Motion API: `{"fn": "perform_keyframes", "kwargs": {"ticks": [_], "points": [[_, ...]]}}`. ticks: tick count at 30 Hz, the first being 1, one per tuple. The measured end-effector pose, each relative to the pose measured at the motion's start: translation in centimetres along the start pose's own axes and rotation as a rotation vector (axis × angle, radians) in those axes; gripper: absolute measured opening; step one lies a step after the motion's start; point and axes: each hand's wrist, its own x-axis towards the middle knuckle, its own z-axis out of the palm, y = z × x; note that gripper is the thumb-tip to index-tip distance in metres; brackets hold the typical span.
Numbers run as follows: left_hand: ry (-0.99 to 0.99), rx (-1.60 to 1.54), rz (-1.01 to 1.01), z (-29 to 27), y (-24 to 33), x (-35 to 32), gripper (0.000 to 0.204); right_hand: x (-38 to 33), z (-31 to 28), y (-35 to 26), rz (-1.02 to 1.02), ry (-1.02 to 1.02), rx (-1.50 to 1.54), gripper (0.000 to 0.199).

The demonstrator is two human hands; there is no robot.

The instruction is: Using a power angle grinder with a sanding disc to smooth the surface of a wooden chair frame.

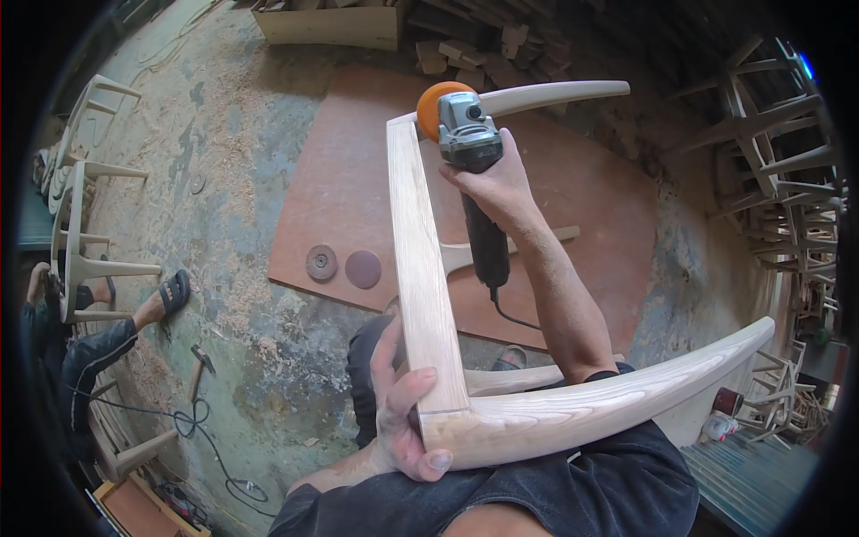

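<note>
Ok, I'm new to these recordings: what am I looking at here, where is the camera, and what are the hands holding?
This is one picture from a wide fisheye camera on a person's head, looking down, so straight edges bend near the rim. No robot: the two bare hands are the wearer's own. The left hand grips the near corner joint of a pale wooden chair frame resting over the lap. The right hand holds an angle grinder with an orange disc at the frame's far corner. Below is a concrete floor strewn with sawdust, a brown board with two round sanding discs, and a hammer. Another person's legs show at left, among more chair frames.
</note>
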Motion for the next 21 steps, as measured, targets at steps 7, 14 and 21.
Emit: {"fn": "perform_keyframes", "kwargs": {"ticks": [7, 14, 21], "points": [[0.022, -0.043, 0.006, 0.3, 0.1, -0.1, 0.073, 0.1, 0.2, -0.6, 0.026, -0.024, -0.022, 0.065], [0.028, -0.066, 0.025, 0.1, -0.1, 0.0, 0.073, 0.3, 0.2, -0.3, 0.071, 0.025, -0.077, 0.069], [0.035, -0.058, 0.045, 0.3, -0.2, 0.1, 0.073, 0.4, -0.1, -1.3, 0.033, -0.019, -0.074, 0.069]]}}
